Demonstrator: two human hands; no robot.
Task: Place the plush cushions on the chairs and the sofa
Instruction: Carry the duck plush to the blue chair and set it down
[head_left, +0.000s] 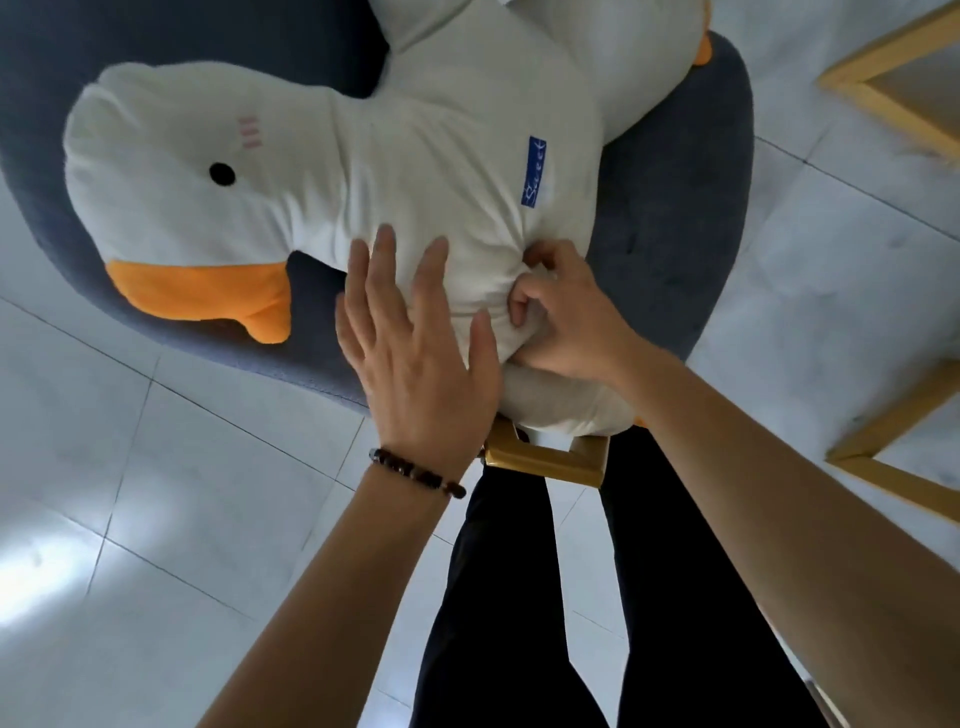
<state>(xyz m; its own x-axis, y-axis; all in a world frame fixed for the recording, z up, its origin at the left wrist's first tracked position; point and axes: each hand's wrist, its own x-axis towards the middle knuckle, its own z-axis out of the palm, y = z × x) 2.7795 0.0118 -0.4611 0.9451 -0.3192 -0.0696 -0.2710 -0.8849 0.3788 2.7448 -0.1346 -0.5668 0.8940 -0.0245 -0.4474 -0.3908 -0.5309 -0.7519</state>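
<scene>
A large white goose plush cushion (415, 171) with an orange beak and a blue label lies across the seat of a dark grey upholstered chair (691, 218), its head pointing left. My left hand (415, 343), a bead bracelet on its wrist, lies flat with straight fingers on the plush's near side. Beside it my right hand (566, 317) pinches a bunch of the white fabric with curled fingers. The far end of the plush runs out of view at the top.
A wooden chair leg (545, 460) shows below the plush, just in front of my dark trouser legs (519, 597). Light wooden furniture frames (883, 98) stand at the right on the pale tiled floor (156, 519).
</scene>
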